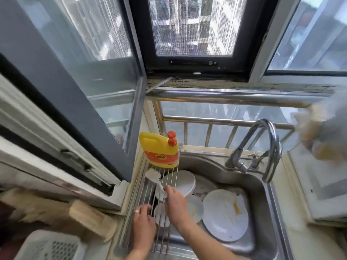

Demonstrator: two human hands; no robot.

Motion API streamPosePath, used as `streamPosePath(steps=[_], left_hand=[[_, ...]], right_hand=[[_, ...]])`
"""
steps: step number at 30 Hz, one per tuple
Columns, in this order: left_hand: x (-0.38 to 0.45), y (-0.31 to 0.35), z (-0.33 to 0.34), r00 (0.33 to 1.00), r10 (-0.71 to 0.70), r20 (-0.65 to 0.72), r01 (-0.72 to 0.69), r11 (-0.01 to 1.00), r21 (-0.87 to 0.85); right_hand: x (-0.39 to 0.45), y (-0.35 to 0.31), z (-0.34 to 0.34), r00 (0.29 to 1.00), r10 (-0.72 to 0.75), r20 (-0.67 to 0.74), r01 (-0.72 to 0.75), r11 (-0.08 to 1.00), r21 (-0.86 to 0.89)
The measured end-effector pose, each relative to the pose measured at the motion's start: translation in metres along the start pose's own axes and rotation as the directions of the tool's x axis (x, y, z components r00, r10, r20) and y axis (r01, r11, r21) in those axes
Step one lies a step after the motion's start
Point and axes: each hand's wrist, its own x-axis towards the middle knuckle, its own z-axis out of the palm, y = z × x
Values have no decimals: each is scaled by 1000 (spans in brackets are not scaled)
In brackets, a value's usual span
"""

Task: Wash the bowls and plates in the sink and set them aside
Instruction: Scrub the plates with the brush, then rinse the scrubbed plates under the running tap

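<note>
The left hand point(143, 220) rests on the roll-up drying rack point(159, 186) laid over the sink's point(262, 212) left side, fingers lightly curled over the rods, gripping nothing clearly. The right hand point(175, 205) closes on the handle of a white dish brush point(155, 178) lying on that rack. Beyond, soiled plates point(225, 215) and an upturned bowl point(185, 182) sit unwashed in the basin; nothing looks set aside. A yellow detergent bottle point(159, 151) stands at the rack's far end, and the faucet point(262, 147) runs no visible water. Washing seems barely begun.

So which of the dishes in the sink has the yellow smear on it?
The big flat plate on the right side of the sink; the yellow streak runs along its right edge.
</note>
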Motion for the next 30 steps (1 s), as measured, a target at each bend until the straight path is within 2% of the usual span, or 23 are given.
streamPosePath(steps=[1, 3, 6, 9, 11, 14, 17, 19, 22, 24, 26, 28, 30], left_hand=[[3, -7, -5, 1000, -9, 8, 9, 1000, 0], [5, -18, -12, 999, -16, 49, 15, 1000, 22], [6, -28, -15, 996, -8, 87, 4, 999, 39], [9, -33, -9, 994, -10, 112, 4, 998, 58], [10, -31, -3, 996, -37, 76, 33, 998, 48], [5, -10, 1, 999, -42, 23, 43, 998, -40], [-2, 20, 9, 997, 74, 34, -72, 996, -55], [-4, 36, 20, 986, 162, 28, -161, 986, -41], [-6, 54, 41, 953, 298, 55, -299, 954, 8], [-10, 66, 54, 937, 326, 127, -334, 942, 39], [-14, 73, 68, 928, 318, 193, -334, 941, 59], [-16, 77, 81, 921, 308, 240, -329, 943, 55], [-17, 81, 95, 911, 277, 306, -305, 951, 48]], right_hand=[[1, -3, 10, 1000, -22, -5, 22, 999, -48], [-1, -8, 28, 995, -62, 83, 72, 990, -125], [-9, -12, 45, 972, -25, 235, 47, 995, -89], [-10, -12, 50, 969, -11, 248, 24, 999, -48], [-11, -9, 46, 974, 11, 228, -14, 1000, 11], [-17, 14, 19, 987, 106, 119, -117, 989, 87], [-26, 66, -29, 965, 259, -39, -253, 960, 118], [-33, 106, -68, 910, 374, -179, -351, 924, 149], [-36, 150, -128, 784, 526, -331, -464, 849, 252], [-31, 170, -163, 690, 595, -413, -465, 801, 377], [-21, 181, -190, 633, 605, -483, -399, 789, 467], [-8, 189, -208, 598, 613, -517, -332, 776, 536], [5, 199, -218, 616, 587, -526, -335, 799, 499]])
